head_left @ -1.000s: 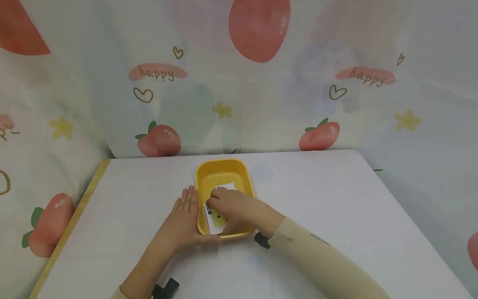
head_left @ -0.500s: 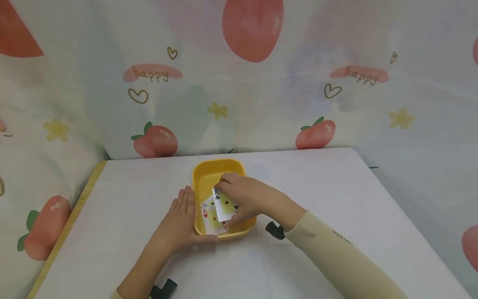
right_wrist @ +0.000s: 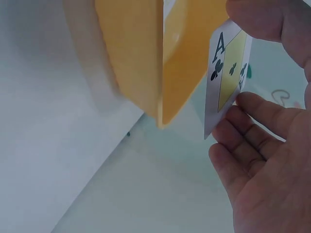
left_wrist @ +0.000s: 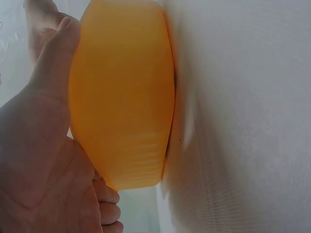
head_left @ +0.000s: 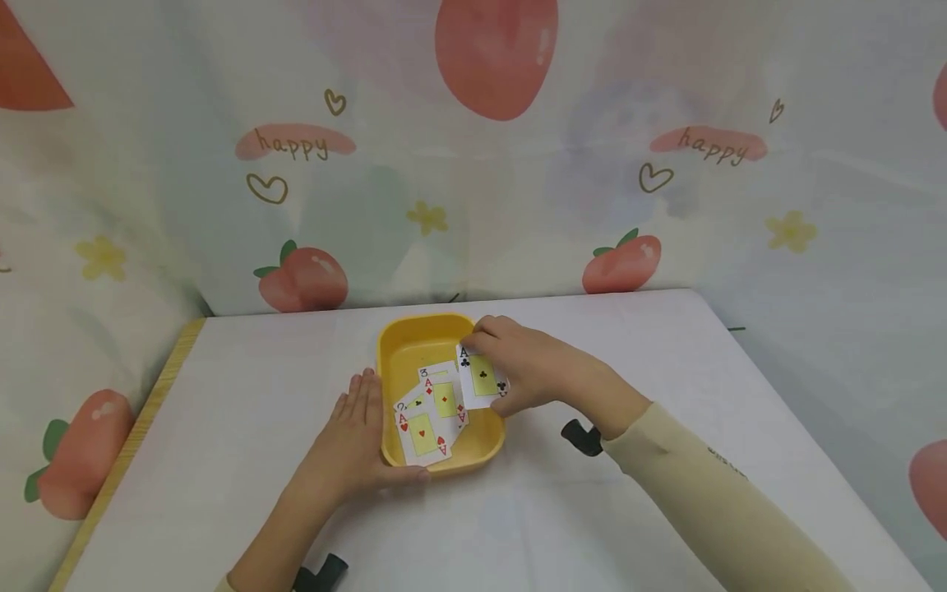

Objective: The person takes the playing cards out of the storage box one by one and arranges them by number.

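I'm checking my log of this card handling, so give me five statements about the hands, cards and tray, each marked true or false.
1. The ace of hearts and ace of diamonds lie in the tray. True.
2. The right hand pinches the ace of diamonds. False: it pinches the ace of clubs.
3. The left hand touches the tray from outside. True.
4. The tray is blue. False: it is yellow.
5. The tray stands on the white tabletop. True.
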Motion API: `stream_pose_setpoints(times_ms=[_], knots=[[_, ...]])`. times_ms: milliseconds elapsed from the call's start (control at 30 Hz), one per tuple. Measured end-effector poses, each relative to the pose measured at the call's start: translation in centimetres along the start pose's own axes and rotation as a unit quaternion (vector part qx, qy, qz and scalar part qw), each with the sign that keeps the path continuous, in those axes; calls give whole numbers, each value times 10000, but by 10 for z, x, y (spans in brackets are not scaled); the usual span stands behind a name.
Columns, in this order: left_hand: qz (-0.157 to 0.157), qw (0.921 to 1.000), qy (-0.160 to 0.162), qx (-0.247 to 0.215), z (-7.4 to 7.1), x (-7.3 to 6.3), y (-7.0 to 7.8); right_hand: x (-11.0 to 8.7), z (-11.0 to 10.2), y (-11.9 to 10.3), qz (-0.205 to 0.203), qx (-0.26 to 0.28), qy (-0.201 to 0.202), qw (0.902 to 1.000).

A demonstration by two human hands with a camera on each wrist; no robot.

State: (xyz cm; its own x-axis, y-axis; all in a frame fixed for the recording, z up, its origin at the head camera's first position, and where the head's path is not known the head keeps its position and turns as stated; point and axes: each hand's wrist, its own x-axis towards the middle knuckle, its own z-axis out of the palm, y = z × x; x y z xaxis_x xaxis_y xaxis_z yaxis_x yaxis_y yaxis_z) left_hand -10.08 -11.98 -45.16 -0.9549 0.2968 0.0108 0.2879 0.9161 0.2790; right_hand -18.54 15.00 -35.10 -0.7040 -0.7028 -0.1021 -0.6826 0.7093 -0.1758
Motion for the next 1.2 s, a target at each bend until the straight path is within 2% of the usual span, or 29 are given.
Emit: stream_pose_setpoints(times_ms=[167,433,1200], knots=[[-5,10000,-20,-83,0,0,0,-6,-5,10,94,93,11,9999],[-112,9998,-117,-145,1,0,1,-14,-6,24,482,146,-52,9987],[-166,9996,-180,-121,-1,-1,2,-13,12,66,917,325,-157,9951]])
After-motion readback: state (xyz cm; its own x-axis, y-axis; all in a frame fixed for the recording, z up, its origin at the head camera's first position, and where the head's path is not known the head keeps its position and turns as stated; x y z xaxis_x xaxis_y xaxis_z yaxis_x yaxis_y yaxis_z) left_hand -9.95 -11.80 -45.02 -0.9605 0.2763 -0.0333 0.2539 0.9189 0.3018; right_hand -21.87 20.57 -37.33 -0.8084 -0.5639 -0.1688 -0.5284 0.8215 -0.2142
